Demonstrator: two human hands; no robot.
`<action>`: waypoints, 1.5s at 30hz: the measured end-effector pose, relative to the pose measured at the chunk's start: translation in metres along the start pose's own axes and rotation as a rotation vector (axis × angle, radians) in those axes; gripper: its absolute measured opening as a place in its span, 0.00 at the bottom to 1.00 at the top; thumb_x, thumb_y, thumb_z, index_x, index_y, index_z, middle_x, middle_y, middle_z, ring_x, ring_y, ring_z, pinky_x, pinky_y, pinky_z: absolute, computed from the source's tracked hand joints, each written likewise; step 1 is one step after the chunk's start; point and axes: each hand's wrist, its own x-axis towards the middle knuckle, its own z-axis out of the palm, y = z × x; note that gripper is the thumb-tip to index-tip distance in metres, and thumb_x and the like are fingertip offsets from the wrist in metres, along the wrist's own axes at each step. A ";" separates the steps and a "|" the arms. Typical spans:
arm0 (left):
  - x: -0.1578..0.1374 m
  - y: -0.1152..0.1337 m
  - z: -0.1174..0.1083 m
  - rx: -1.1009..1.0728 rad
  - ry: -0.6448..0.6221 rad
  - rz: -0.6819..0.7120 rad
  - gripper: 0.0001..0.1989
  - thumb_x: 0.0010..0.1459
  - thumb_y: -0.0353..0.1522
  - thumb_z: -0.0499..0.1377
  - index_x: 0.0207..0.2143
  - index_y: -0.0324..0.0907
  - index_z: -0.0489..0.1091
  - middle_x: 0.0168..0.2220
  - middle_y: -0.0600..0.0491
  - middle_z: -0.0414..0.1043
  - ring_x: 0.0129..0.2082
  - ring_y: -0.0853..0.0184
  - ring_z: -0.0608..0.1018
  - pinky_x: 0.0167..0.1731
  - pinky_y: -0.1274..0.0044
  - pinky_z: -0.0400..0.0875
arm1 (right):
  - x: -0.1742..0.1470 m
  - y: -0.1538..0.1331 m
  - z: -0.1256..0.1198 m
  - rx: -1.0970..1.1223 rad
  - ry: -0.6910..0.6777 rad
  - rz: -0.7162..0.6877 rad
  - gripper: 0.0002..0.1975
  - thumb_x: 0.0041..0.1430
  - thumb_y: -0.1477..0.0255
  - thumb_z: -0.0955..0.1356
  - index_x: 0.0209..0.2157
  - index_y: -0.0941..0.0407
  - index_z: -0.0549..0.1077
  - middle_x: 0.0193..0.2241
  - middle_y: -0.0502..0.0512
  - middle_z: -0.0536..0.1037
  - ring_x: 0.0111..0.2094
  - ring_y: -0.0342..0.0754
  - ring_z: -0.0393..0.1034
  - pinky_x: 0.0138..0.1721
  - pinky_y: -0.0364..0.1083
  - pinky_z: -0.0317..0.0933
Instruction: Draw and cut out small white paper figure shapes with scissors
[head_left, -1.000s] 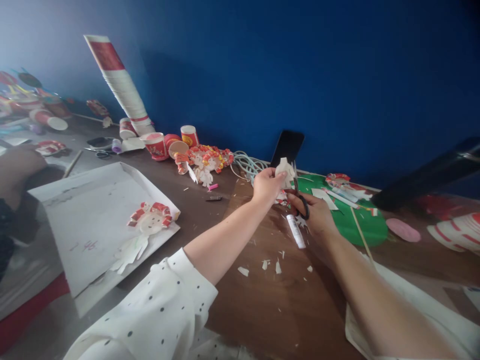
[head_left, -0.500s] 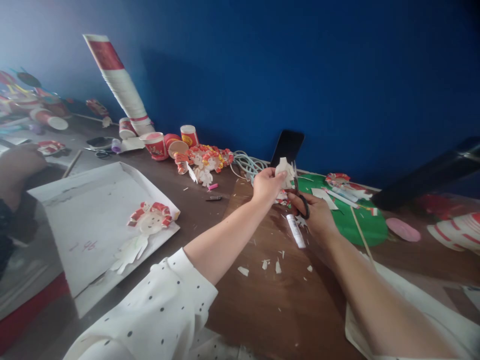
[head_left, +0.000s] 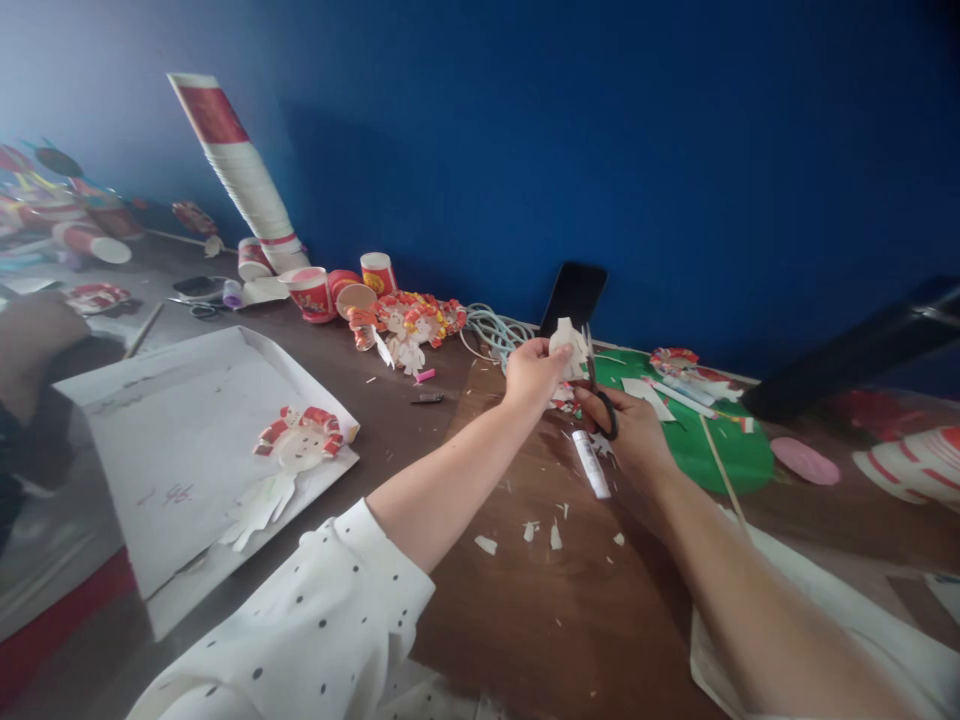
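Observation:
My left hand [head_left: 536, 372] pinches a small white paper cutout [head_left: 568, 348], raised above the table. In my right hand [head_left: 634, 425] are black-handled scissors [head_left: 604, 415], fingers through the loops. Their blades point up along the cutout's right edge; whether they touch the paper I cannot tell. Just below my hands lies a white glue stick [head_left: 591, 465]. Behind it, partly covered by my hands, is a red-and-white paper piece [head_left: 562, 398]. Several paper scraps [head_left: 555, 537] are scattered on the brown tabletop [head_left: 510, 620].
A black phone [head_left: 576, 295] leans on the blue wall. Green card [head_left: 720, 450] carries pens and paper at right. Paper cups [head_left: 309, 292] and paper figures [head_left: 420, 325] line the back. On the left, a white sheet [head_left: 187, 440] bears a paper doll [head_left: 300, 440]; another person's arm [head_left: 37, 340] is beyond.
Both hands stay nearly in place, with the cutout and scissors hardly shifted. At far left the other person's arm has moved slightly.

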 end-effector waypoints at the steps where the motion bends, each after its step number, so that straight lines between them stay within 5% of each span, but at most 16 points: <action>1: 0.000 0.000 0.000 0.000 0.000 0.006 0.07 0.51 0.36 0.62 0.27 0.42 0.69 0.22 0.56 0.68 0.21 0.73 0.68 0.25 0.80 0.64 | 0.000 0.000 0.000 0.000 0.001 0.002 0.22 0.50 0.52 0.71 0.18 0.56 0.69 0.15 0.47 0.66 0.20 0.41 0.56 0.23 0.44 0.49; 18: 0.000 -0.002 0.001 -0.004 -0.002 0.009 0.07 0.52 0.35 0.62 0.28 0.41 0.69 0.22 0.56 0.69 0.22 0.72 0.69 0.25 0.79 0.64 | -0.003 -0.006 0.003 0.012 0.032 0.020 0.22 0.50 0.54 0.72 0.16 0.56 0.67 0.15 0.46 0.64 0.20 0.40 0.53 0.23 0.44 0.48; 24: 0.002 -0.003 0.002 -0.035 -0.006 0.021 0.07 0.52 0.34 0.62 0.27 0.41 0.69 0.22 0.55 0.69 0.22 0.72 0.70 0.25 0.79 0.64 | -0.004 -0.004 0.006 0.044 0.049 0.018 0.18 0.50 0.55 0.72 0.24 0.56 0.75 0.16 0.46 0.65 0.20 0.41 0.53 0.23 0.44 0.48; 33: 0.001 -0.002 0.003 -0.227 -0.084 -0.116 0.07 0.52 0.32 0.63 0.26 0.40 0.68 0.22 0.54 0.69 0.20 0.74 0.69 0.22 0.81 0.63 | -0.002 -0.001 0.006 0.093 0.050 0.019 0.21 0.49 0.55 0.73 0.17 0.57 0.71 0.15 0.47 0.66 0.20 0.40 0.55 0.22 0.43 0.50; 41: 0.002 0.001 0.002 -0.339 -0.137 -0.203 0.08 0.54 0.29 0.62 0.25 0.39 0.66 0.18 0.57 0.64 0.14 0.79 0.62 0.16 0.82 0.53 | -0.003 -0.002 0.007 0.105 0.060 0.044 0.19 0.49 0.55 0.73 0.31 0.57 0.79 0.16 0.47 0.67 0.19 0.40 0.56 0.22 0.43 0.51; 45: 0.002 0.001 0.003 -0.331 -0.137 -0.204 0.08 0.54 0.29 0.63 0.25 0.38 0.66 0.18 0.58 0.63 0.14 0.79 0.62 0.16 0.83 0.53 | -0.004 -0.005 0.007 0.082 0.064 0.028 0.18 0.48 0.54 0.73 0.27 0.57 0.78 0.16 0.47 0.67 0.20 0.40 0.56 0.22 0.43 0.51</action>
